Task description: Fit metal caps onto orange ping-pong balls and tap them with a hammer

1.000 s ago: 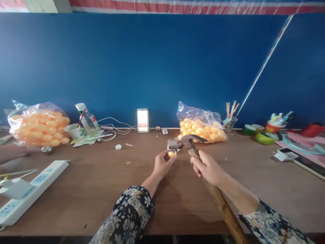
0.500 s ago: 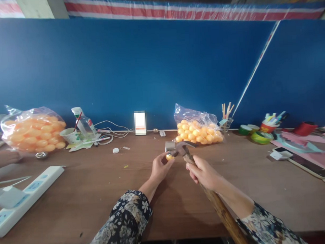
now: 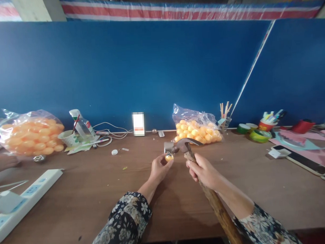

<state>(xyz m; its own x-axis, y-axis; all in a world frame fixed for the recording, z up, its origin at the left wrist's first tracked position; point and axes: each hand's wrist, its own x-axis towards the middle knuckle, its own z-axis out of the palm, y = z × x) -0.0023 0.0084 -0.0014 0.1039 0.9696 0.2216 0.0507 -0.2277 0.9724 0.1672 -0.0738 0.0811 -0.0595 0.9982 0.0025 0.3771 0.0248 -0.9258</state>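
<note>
My left hand point(image 3: 160, 168) is closed on a small yellow-orange ball point(image 3: 169, 157) with a shiny silvery piece on its top, low over the brown table point(image 3: 123, 208). In my right hand point(image 3: 203, 170) is a claw hammer point(image 3: 183, 146), its fingers wrapped round the wooden handle high up near the head. The hammer's metal head hangs just above and behind the ball, its face toward the left; whether they touch I cannot tell. Behind the hammer lies a clear plastic bag point(image 3: 194, 115) of yellow-orange balls.
At the left are another bag of orange balls point(image 3: 32, 135), a paper cup point(image 3: 68, 138), a plastic bottle point(image 3: 84, 124) and a white power strip point(image 3: 29, 198). Green tape rolls point(image 3: 260, 135), a pen cup point(image 3: 266, 125) and a phone point(image 3: 302, 159) lie right. Another person's hand point(image 3: 5, 161) shows far left.
The hammer head has lifted slightly off the ball, so more of the ball's silvery top shows. My left hand keeps its hold. The whole view has shifted a little.
</note>
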